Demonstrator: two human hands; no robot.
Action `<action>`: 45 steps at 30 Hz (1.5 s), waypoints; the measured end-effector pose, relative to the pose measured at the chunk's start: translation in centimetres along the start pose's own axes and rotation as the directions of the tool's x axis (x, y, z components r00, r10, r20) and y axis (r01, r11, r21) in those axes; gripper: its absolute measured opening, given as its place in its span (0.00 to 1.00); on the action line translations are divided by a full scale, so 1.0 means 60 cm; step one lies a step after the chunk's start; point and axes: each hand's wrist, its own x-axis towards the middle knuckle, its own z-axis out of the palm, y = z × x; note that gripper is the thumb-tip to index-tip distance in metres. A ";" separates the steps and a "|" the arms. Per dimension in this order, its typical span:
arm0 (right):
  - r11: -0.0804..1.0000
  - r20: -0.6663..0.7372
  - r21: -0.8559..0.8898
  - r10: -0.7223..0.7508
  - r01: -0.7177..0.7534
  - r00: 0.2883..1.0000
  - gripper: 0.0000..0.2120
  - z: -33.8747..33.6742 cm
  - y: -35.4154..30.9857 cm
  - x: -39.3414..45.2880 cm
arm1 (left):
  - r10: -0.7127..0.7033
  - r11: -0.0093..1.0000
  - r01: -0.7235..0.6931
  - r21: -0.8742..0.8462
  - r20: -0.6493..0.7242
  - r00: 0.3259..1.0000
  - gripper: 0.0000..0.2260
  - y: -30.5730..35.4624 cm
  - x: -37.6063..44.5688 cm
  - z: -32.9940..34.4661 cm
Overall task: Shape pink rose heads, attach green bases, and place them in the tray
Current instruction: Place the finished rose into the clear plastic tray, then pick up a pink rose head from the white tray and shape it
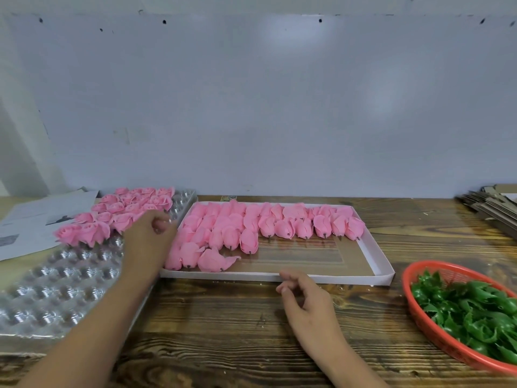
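We see the left hand [148, 233] stretched out over the gap between the clear plastic tray [56, 287] and the white box [375, 259], its fingers curled inward near the tray's far right edge; whether they pinch a rose there we cannot tell, since the fingertips are blurred and turned away from us. The right hand [305, 301] floats above the wooden table [237, 326], just in front of the box's near wall, with fingers loosely bent and nothing in them. The finished roses [117, 217], opened out into full blooms, fill the far left part of the clear tray, whose near cups show only ribbed silver hollows. The unshaped pink buds [251, 228] lie packed in rows across the far and left parts of the white box, small dark stubs pointing toward us, while the box's near right floor shows bare. At the right, a red basket [425, 326] holds the green bases [470, 312]; its near and right sides are cut off by the frame's edge. Papers [36, 219] lie on the far left, partly under the tray, and a stack of flat cardboard [489, 208] sits at the far right, also cropped. Both forearms run out of the bottom of the view.
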 end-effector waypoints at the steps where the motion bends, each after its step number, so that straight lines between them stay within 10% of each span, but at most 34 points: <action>1: 1.000 -0.007 0.004 0.000 0.000 1.000 0.18 0.001 0.000 0.001 | 0.025 1.000 -0.024 -0.019 0.033 0.999 0.05 0.016 -0.016 0.009; 9: 1.000 -0.024 -0.025 -0.016 0.015 1.000 0.15 -0.003 -0.003 -0.003 | 0.128 0.992 -0.121 -0.044 0.247 0.961 0.08 0.065 -0.135 0.075; 32: 0.940 0.043 -0.323 -0.106 0.115 0.993 0.09 0.001 -0.020 -0.014 | 0.109 0.975 -0.158 0.156 0.282 0.953 0.01 0.027 -0.186 0.083; 37: 0.817 0.067 -0.527 -0.234 0.233 0.970 0.11 0.027 -0.065 0.035 | -0.039 0.986 0.059 -0.156 0.126 0.991 0.08 0.026 -0.175 0.081; 45: 0.731 0.270 -0.682 0.255 -0.002 0.929 0.23 0.122 -0.112 0.109 | -0.427 0.772 0.353 -0.528 -0.020 0.904 0.21 0.008 -0.150 0.073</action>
